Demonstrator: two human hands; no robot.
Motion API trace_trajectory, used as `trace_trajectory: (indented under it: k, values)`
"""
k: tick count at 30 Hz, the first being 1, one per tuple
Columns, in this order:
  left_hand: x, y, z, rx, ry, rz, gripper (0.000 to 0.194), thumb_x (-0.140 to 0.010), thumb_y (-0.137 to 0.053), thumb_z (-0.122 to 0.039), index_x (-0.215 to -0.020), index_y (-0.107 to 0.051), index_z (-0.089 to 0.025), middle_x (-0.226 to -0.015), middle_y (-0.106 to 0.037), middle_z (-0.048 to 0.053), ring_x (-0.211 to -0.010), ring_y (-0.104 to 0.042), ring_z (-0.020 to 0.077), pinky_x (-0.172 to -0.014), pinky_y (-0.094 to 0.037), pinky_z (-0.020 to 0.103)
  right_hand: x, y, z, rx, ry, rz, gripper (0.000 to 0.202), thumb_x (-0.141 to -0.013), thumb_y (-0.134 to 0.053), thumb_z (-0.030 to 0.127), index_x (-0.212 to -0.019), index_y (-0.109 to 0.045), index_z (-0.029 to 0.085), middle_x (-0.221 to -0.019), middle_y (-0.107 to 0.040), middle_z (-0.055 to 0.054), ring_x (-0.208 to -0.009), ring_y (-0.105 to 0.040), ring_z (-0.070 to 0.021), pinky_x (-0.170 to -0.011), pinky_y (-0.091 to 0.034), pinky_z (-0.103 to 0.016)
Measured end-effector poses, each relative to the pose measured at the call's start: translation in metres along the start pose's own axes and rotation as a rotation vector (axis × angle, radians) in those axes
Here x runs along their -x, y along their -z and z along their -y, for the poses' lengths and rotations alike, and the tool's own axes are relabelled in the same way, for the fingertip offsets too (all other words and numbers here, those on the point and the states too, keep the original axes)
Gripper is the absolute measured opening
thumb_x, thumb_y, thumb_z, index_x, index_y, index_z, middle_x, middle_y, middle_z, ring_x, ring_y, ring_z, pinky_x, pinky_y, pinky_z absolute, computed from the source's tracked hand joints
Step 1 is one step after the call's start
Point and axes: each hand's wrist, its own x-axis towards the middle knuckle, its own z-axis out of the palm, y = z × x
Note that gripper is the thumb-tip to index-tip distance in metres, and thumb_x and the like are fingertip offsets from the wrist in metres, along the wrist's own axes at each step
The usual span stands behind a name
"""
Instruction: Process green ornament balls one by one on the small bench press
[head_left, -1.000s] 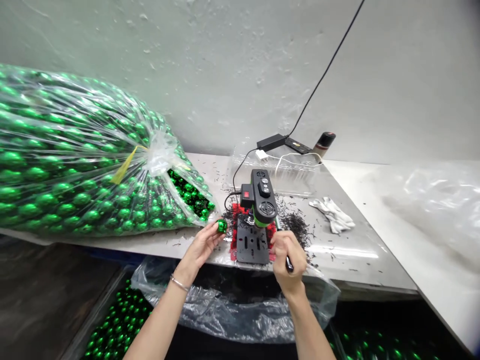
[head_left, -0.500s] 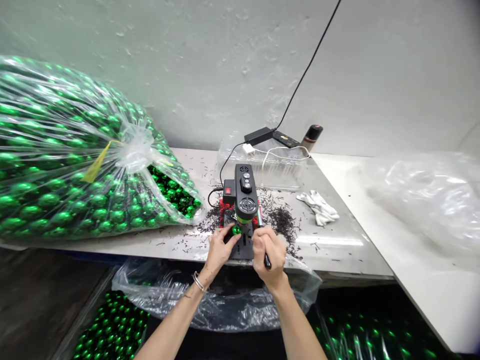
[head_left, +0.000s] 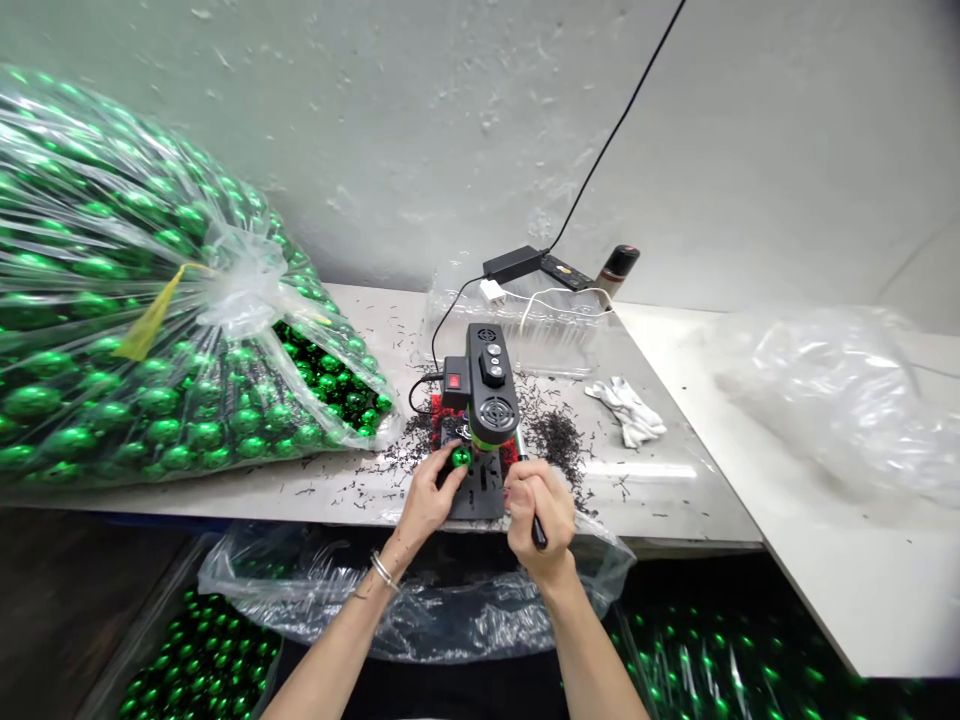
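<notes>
My left hand (head_left: 429, 492) pinches a shiny green ball (head_left: 460, 457) between thumb and fingers, just left of and below the head of a small black bench machine (head_left: 493, 385). The ball is over the machine's slotted black base plate (head_left: 474, 502). My right hand (head_left: 541, 512) is wrapped round the lever (head_left: 538, 533) on the machine's right side; its black end sticks out below the fist. A red switch (head_left: 454, 381) shows on the machine's left side. Whatever tip sits under the head is hidden from above.
A large clear bag (head_left: 172, 350) of green balls lies at left, its opening towards the machine. Black shavings (head_left: 559, 440) litter the table. White gloves (head_left: 628, 410), a power adapter (head_left: 513, 264) and a spray can (head_left: 617, 270) lie around. Below the edge hangs an open plastic bag (head_left: 420, 610).
My left hand has drawn the green ball slightly left, out from under the machine's head. My right hand keeps its grip on the lever. The whole view has shifted a little.
</notes>
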Motion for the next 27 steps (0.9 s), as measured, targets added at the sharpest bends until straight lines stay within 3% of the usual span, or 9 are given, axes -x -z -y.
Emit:
trace_trajectory:
  k: [4, 8, 12, 17, 21, 27]
  values:
    - [-0.004, 0.016, -0.005, 0.316, 0.216, -0.009, 0.055, -0.082, -0.068, -0.051, -0.125, -0.064, -0.018, -0.116, -0.073, 0.01, -0.11, -0.067, 0.026, -0.098, -0.052, 0.039, -0.005, 0.002, 0.004, -0.008, -0.024, 0.003, 0.026, -0.09, -0.044, 0.002, -0.072, -0.048, 0.021, -0.068, -0.054, 0.0, -0.063, -0.053, -0.0122, -0.057, -0.042, -0.026]
    - [-0.004, 0.017, -0.007, 0.404, 0.271, 0.03, 0.055, -0.076, -0.074, -0.05, -0.12, -0.065, -0.018, -0.116, -0.073, 0.01, -0.113, -0.067, 0.0261, -0.099, -0.051, 0.039, -0.017, 0.003, 0.012, -0.049, -0.106, -0.013, 0.029, -0.091, -0.042, 0.003, -0.069, -0.045, 0.021, -0.066, -0.052, 0.0, -0.062, -0.051, -0.0116, -0.055, -0.039, -0.026]
    - [0.0, 0.004, -0.002, 0.272, 0.163, 0.056, 0.045, -0.081, -0.07, -0.045, -0.117, -0.065, -0.019, -0.115, -0.073, 0.011, -0.108, -0.067, 0.025, -0.098, -0.051, 0.04, -0.029, 0.004, 0.017, -0.065, -0.135, -0.039, 0.03, -0.093, -0.042, 0.004, -0.068, -0.043, 0.021, -0.064, -0.049, 0.001, -0.062, -0.05, -0.0112, -0.056, -0.039, -0.026]
    - [0.006, -0.006, 0.0, -0.135, -0.032, 0.03, 0.032, -0.086, -0.066, -0.034, -0.116, -0.067, -0.025, -0.118, -0.072, 0.008, -0.113, -0.062, 0.026, -0.104, -0.045, 0.045, -0.031, 0.005, 0.017, -0.057, -0.118, -0.03, 0.03, -0.093, -0.042, 0.004, -0.069, -0.043, 0.021, -0.064, -0.049, 0.002, -0.062, -0.049, -0.0108, -0.057, -0.039, -0.026]
    - [0.01, -0.01, -0.002, -0.336, -0.2, 0.039, 0.028, -0.089, -0.064, -0.029, -0.116, -0.066, -0.025, -0.115, -0.073, 0.007, -0.112, -0.063, 0.0259, -0.111, -0.036, 0.05, -0.026, 0.006, 0.016, -0.042, -0.107, -0.017, 0.03, -0.092, -0.042, 0.003, -0.069, -0.042, 0.021, -0.066, -0.051, 0.001, -0.063, -0.05, -0.0105, -0.057, -0.039, -0.025]
    - [0.009, -0.011, 0.003, -0.441, -0.235, -0.032, 0.028, -0.087, -0.069, -0.028, -0.115, -0.068, -0.024, -0.111, -0.071, 0.008, -0.112, -0.061, 0.0274, -0.1, -0.043, 0.046, -0.013, 0.005, 0.009, -0.008, -0.062, 0.02, 0.028, -0.091, -0.043, 0.003, -0.071, -0.044, 0.021, -0.067, -0.051, 0.001, -0.065, -0.053, -0.0114, -0.058, -0.041, -0.025]
